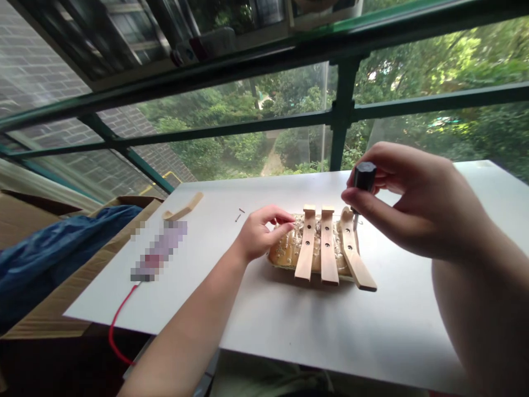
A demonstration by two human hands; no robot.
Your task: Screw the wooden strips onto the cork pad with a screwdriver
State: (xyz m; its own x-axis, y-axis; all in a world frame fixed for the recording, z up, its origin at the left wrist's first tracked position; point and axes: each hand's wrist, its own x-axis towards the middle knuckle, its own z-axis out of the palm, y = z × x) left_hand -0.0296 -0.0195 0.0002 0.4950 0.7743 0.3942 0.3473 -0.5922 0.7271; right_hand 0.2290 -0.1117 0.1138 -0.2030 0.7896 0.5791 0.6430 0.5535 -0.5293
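- On the white tabletop (198, 259), right of the middle, lies the glossy amber-brown block (317, 247) being worked on, its bumpy face up.
- Three pale wooden hooks lie across it: the left hook (306, 256) and middle hook (328, 259) sit nearly parallel, while the right hook (359, 267) slants, its near end swung right past the block's edge.
- Each of the three shows two dark round marks, which I take for screw heads; how tight they are I can't tell from here.
- The right hand (417, 201) is wrapped around a black-handled screwdriver (365, 175), held upright beside the right hook's far part. Whether its tip meets a screw is hidden.
- The left hand (264, 229) rests at the block's left end, thumb and forefinger drawn close; whether they pinch anything, I can't make out.
- I'd judge the work well past halfway: the left and middle hooks look fitted, the right one perhaps needs straightening or tightening.
- Left over, far left, is a loose hook (188, 209), with two small screws (242, 210) between it and the block; they look like the final set, not yet mounted.
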